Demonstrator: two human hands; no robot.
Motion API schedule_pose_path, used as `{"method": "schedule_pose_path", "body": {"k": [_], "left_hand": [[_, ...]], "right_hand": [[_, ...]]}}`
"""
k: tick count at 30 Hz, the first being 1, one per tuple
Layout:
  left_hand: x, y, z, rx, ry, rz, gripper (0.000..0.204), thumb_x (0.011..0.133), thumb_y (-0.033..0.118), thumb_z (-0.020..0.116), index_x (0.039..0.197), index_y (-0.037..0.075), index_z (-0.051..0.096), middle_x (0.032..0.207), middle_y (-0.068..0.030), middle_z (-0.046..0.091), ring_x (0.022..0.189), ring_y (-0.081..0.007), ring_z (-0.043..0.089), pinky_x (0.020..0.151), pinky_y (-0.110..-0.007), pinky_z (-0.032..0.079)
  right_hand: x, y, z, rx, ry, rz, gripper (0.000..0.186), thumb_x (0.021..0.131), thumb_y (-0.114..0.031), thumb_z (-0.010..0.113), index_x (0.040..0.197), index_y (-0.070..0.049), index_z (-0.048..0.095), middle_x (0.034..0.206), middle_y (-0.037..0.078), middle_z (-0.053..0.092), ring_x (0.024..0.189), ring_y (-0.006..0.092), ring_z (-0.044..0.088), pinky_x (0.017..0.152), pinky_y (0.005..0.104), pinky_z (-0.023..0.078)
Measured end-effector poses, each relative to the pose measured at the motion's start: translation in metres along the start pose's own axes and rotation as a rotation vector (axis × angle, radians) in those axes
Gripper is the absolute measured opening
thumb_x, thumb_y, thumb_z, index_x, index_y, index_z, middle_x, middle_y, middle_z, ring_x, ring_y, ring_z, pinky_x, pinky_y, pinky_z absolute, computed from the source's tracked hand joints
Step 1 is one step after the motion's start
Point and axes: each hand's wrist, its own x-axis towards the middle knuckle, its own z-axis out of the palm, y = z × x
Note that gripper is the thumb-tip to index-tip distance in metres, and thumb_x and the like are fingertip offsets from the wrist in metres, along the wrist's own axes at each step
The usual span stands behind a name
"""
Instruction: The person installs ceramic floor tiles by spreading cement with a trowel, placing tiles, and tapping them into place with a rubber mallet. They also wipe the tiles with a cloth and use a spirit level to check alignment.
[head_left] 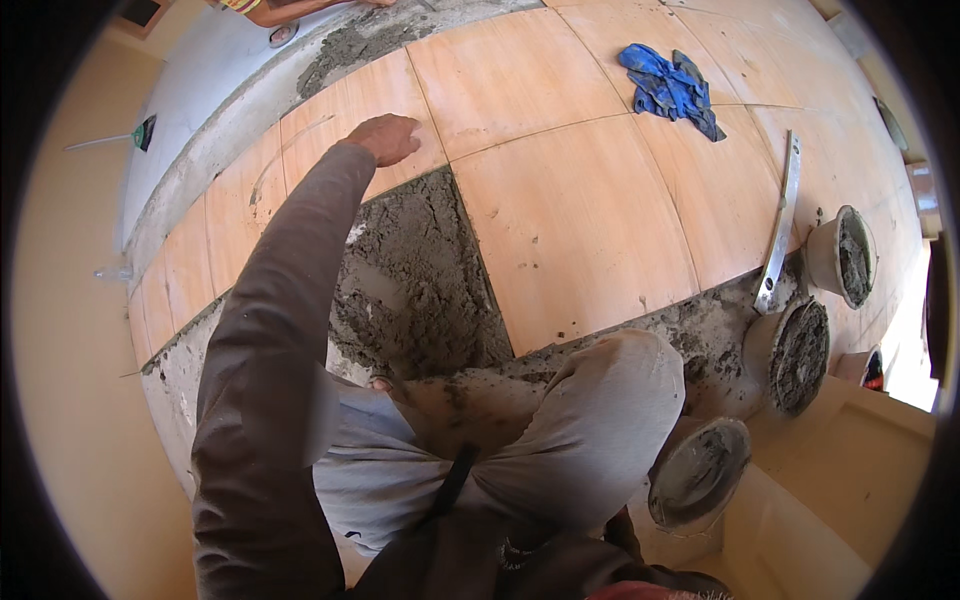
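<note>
Clearly, the left hand point(388, 139) reaches out at the end of a dark sleeve point(270, 320), knuckles up, over the pale orange tiles point(350, 105) at the far edge of a mortar patch point(415, 285). Its fingers look bent, but I cannot tell whether they are spread, pressed together or pinching something. The right hand is out of sight, so I cannot tell its state either.

The mortar patch, grey and rough, fills a gap in the tiling just ahead of the person's legs in grey trousers point(605, 410). A large tile point(580, 235) borders it on the right. Farther right, 1 crumpled blue cloth point(668, 85) lies on the tiles, and 1 long metal bar point(782, 215) lies with its near end beside the buckets. Of these, 3 hold grey material: a far bucket point(823, 262), a middle bucket point(760, 345) and a near bucket point(673, 438) by the knee. At the top, another person's arm point(290, 12) comes in near a strip of mortar point(350, 52).
</note>
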Motion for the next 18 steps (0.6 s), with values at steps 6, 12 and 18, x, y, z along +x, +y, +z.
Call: {"method": "schedule_pose_path", "body": {"k": [6, 12, 18], "left_hand": [[0.021, -0.111, 0.054, -0.203, 0.029, -0.142, 0.059, 0.106, 0.044, 0.050, 0.155, 0.010, 0.050, 0.151, -0.0216, 0.055, 0.140, -0.0365, 0.052, 0.118, -0.044, 0.040], [0.067, -0.187, 0.175, -0.211, 0.408, -0.406, 0.068, 0.107, 0.053, 0.038, 0.165, 0.019, 0.034, 0.173, -0.0119, 0.026, 0.160, -0.0351, 0.021, 0.130, -0.051, 0.015], [0.077, -0.192, 0.200, -0.169, 0.715, -0.387, 0.065, 0.108, 0.055, 0.035, 0.165, 0.024, 0.034, 0.174, -0.0093, 0.024, 0.160, -0.0360, 0.018, 0.129, -0.056, 0.007]], "right_hand": [[-0.017, 0.010, -0.008, -0.075, -0.036, 0.103, 0.039, 0.101, -0.023, 0.063, 0.134, -0.002, 0.059, 0.105, 0.019, 0.065, 0.097, 0.0305, 0.063, 0.085, 0.0466, 0.052], [-0.040, 0.013, -0.028, -0.169, -0.100, 0.257, 0.039, 0.101, -0.024, 0.063, 0.133, -0.002, 0.059, 0.103, 0.018, 0.065, 0.095, 0.0292, 0.064, 0.083, 0.0458, 0.053], [-0.066, -0.005, -0.057, -0.254, -0.197, 0.405, 0.039, 0.100, -0.024, 0.064, 0.132, -0.001, 0.059, 0.101, 0.017, 0.065, 0.093, 0.0279, 0.064, 0.081, 0.0449, 0.053]]}}
